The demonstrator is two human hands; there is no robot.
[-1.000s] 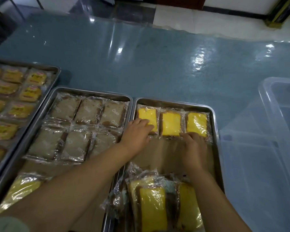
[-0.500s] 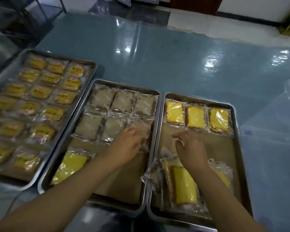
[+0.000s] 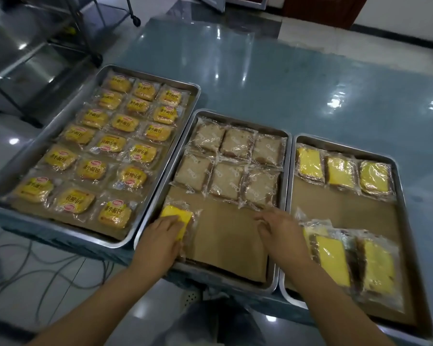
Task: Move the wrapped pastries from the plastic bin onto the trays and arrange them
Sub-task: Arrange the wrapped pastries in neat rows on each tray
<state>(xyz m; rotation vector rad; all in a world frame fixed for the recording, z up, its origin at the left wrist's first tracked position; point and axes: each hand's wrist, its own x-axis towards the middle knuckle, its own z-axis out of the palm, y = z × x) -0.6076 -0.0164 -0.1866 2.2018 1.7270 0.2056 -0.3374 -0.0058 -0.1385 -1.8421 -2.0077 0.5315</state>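
1. The clear-wrapped yellow cake slice [image 3: 178, 217] sits at about 7 o'clock in the middle steel tray [image 3: 223, 245], on its brown paper liner.
2. The left hand [image 3: 160, 242] lies over the slice's near end with fingers bent down on it. Honestly can't tell if that's a grip or just pressing.
3. The right hand [image 3: 281, 228] is over the same tray at roughly 4 o'clock, fingers loosely curled, nothing in it.
4. Six pale brown wrapped squares [image 3: 228, 168] fill that tray's 12 o'clock half.
5. The right steel tray [image 3: 335, 213] has three wrapped yellow slices [image 3: 340, 173] at 12 and a loose pile of wrapped slices [image 3: 340, 260] at 6.
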